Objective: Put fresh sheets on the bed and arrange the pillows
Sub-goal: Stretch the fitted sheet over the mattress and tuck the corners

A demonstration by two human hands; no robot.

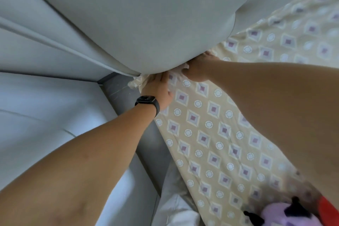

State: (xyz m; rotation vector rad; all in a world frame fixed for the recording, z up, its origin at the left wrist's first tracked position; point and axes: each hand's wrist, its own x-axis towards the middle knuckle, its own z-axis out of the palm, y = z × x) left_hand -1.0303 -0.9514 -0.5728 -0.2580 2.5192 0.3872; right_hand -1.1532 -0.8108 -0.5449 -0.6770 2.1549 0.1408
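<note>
Left hand [157,90]: at mid frame, fingers extended and pressed against the bunched corner of the sheet [211,115], pushing it in under the rounded grey corner of the headboard [146,24]. The grip is spread and flat, not pinching. A black watch [146,102] sits on the left wrist.

Right hand [197,70]: just right of the left hand, at the same sheet corner. Its fingers go in beneath the headboard edge and are hidden; whether its grip is pinching fabric or lying flat cannot be told.

Sheet: beige, printed with diamonds and circles. It covers the bed from the centre toward the right and lower right of the frame, with its corner gathered in crumpled folds between the two hands.

Surroundings: a grey panelled wall [45,42] fills the upper left. A dark grey bed frame [146,143] runs down from the centre along the sheet's left edge. White fabric [176,207] lies at the bottom centre. A purple soft toy [286,216] with black parts lies at the lower right corner, partly blurred.
</note>
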